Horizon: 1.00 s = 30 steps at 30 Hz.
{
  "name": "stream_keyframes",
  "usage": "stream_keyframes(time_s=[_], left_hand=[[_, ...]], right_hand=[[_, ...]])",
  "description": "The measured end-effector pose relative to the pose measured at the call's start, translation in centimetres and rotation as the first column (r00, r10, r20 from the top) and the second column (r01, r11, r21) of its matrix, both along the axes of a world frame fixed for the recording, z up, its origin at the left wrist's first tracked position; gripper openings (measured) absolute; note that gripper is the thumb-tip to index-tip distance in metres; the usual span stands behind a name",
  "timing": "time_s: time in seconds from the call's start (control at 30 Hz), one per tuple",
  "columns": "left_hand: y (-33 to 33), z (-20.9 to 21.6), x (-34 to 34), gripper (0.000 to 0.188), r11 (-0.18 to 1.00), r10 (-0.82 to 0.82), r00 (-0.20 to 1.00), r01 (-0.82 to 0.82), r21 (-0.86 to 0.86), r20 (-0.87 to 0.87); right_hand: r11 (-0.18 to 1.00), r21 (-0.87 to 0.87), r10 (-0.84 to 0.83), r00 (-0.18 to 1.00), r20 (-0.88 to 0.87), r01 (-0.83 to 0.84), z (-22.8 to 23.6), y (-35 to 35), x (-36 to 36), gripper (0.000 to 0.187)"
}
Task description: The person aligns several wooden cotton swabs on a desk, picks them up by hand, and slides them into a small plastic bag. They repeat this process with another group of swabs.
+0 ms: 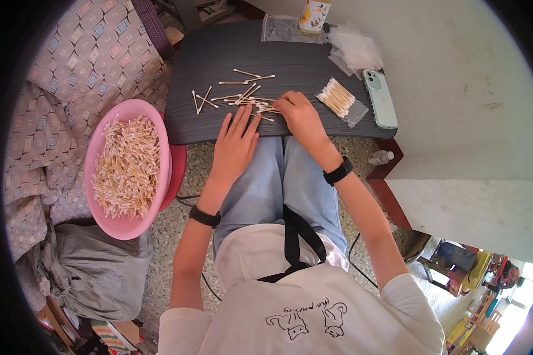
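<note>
Loose cotton swabs [247, 94] with wooden sticks and white tips lie scattered on the dark table [207, 53]. My left hand [237, 142] rests at the table's near edge, its fingers spread and stretched out beside the swabs. Just right of it, my right hand [302, 118] has its fingers bent and pressed together over the ends of several cotton swabs; the fingertips partly hide what is pinched. Further right lies a clear plastic bag [357, 113] with a row of cotton swabs in it.
At left a pink basin [92, 171] holds a heap of cotton swabs. A pale green phone [381, 99] lies by the table's right edge. Behind are clear plastic bags [355, 48] and a jar [314, 16]. A small bottle [381, 157] sits below the right edge.
</note>
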State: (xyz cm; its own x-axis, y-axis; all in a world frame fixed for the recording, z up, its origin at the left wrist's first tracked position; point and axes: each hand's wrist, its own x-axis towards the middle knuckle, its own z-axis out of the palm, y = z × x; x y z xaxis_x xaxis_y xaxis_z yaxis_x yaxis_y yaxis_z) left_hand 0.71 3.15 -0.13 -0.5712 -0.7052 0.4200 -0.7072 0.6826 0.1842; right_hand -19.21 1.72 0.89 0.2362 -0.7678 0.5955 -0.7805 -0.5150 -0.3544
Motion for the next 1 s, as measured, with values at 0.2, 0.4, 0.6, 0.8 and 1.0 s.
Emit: stream_keyframes(time_s=[0.2, 0.4, 0.6, 0.8, 1.0], left_hand=[[0.8, 0.2, -0.1, 0.038, 1.000, 0.004, 0.997, -0.002, 0.023, -0.071], [0.7, 0.7, -1.8, 0.040, 0.998, -0.030, 0.986, 0.040, 0.056, -0.162], [-0.1, 0.4, -2.4, 0.045, 0.999, -0.039, 0.997, 0.039, 0.002, -0.067], [0.1, -0.2, -2.0, 0.048, 1.000, -0.025, 0.999, 0.025, -0.001, 0.020], [0.4, 0.3, -3.0, 0.047, 0.999, 0.034, 0.997, -0.033, 0.006, -0.069]], right_hand=[[0.996, 0.034, -0.090, 0.993, 0.081, 0.087, -0.2, 0.8, -0.2, 0.016], [0.992, 0.061, -0.115, 0.993, 0.014, 0.114, -0.4, 0.9, 0.1, 0.024], [0.992, 0.043, -0.119, 0.993, -0.006, 0.119, -0.8, 1.4, -0.4, 0.034], [0.991, 0.130, 0.006, 0.994, 0.107, -0.020, -0.9, 3.0, -0.7, 0.039], [0.977, 0.175, -0.159, 0.957, 0.241, 0.119, -1.6, 3.9, 0.5, 0.041]])
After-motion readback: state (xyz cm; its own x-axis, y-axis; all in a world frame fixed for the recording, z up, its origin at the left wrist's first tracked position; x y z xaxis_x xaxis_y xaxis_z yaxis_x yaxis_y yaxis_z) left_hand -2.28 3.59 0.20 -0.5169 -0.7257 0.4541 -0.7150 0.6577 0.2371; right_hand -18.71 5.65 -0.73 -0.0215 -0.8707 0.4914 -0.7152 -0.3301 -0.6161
